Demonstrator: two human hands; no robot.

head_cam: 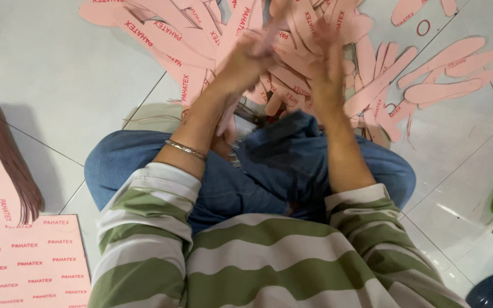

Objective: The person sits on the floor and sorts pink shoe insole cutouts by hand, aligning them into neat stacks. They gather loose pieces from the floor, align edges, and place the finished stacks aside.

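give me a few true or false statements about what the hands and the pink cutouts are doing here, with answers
1. Both hands are raised together over a pile of pink sole-shaped cutouts. True.
2. The left hand wears a thin bracelet at the wrist. True.
3. The right hand rests flat on the jeans. False: it is lifted above the pile, close to the left hand.
4. A flat pink sheet lies on the floor at the lower left. True.
5. The floor is bare wood. False: it is pale tile with visible joints.
6. The cutouts are stacked neatly in a box. False: they lie loose and overlapping on the floor.
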